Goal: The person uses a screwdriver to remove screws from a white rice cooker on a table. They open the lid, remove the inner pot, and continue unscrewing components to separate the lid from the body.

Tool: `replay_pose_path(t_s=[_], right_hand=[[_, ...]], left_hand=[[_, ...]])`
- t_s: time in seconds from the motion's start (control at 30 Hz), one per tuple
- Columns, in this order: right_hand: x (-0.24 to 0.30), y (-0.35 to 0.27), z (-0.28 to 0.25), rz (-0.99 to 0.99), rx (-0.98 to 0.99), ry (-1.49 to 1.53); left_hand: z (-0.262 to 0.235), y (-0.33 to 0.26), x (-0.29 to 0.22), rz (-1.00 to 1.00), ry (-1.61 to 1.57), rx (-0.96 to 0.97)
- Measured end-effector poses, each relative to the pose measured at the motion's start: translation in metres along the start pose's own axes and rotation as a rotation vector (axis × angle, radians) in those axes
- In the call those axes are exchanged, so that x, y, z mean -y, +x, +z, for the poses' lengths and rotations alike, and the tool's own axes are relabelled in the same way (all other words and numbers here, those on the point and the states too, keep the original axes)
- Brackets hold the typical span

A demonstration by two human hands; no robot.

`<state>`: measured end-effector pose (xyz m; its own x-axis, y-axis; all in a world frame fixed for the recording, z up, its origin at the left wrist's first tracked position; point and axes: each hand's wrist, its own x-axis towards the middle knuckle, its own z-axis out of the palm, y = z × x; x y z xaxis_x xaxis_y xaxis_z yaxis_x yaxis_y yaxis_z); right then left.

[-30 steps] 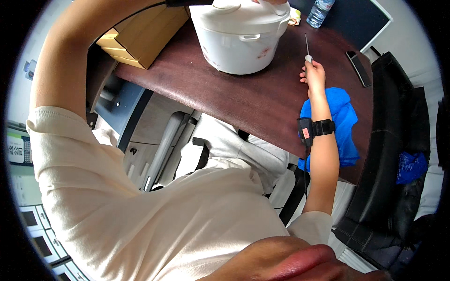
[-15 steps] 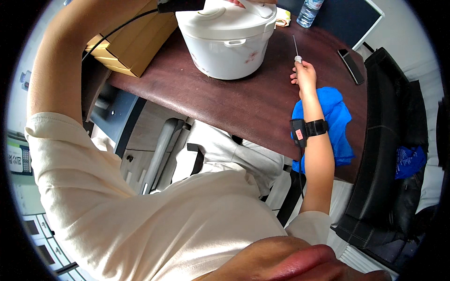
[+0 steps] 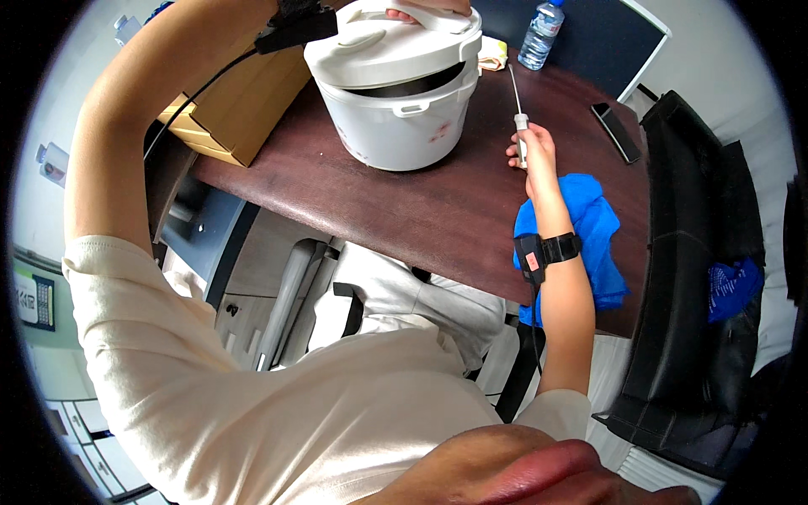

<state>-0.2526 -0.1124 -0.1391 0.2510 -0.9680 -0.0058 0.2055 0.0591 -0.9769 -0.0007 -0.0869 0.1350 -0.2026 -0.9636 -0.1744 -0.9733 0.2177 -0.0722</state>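
Lid [image 3: 362,66] has tilted up, left grip [image 3: 454,7] closed on its handle [image 3: 442,20]; right grip [image 3: 539,152], wrapping a screwdriver [image 3: 522,126], best waits toward the bench's [image 3: 404,210] right edge.

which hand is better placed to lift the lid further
Probably the left hand: it grips the tilted lid from above. The right hand holds a screwdriver, apart from the pot.
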Motion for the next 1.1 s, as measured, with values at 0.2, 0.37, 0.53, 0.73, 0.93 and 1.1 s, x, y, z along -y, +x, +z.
replay_pose_path(t_s=[0.2, 0.37, 0.53, 0.73, 0.93, 1.1], right_hand=[[0.051, -0.022, 0.032, -0.123, 0.242, 0.232], [0.076, -0.035, 0.057, -0.113, 0.326, 0.196], [0.088, -0.035, 0.069, -0.131, 0.266, 0.048], [0.104, -0.022, 0.081, -0.223, 0.257, 0.096], [0.084, -0.002, 0.059, -0.193, 0.151, -0.037], [0.036, 0.033, 0.028, -0.01, 0.105, 0.0]], left_hand=[[-0.001, -0.015, 0.007, -0.056, -0.096, -0.004], [0.021, -0.007, -0.005, -0.005, -0.097, 0.031], [0.036, 0.007, -0.008, 0.105, -0.158, -0.007], [0.049, 0.01, 0.016, 0.561, 0.159, -0.181], [0.012, -0.025, -0.025, -0.018, -0.173, 0.079], [0.004, -0.026, -0.018, -0.115, -0.155, 0.257]])
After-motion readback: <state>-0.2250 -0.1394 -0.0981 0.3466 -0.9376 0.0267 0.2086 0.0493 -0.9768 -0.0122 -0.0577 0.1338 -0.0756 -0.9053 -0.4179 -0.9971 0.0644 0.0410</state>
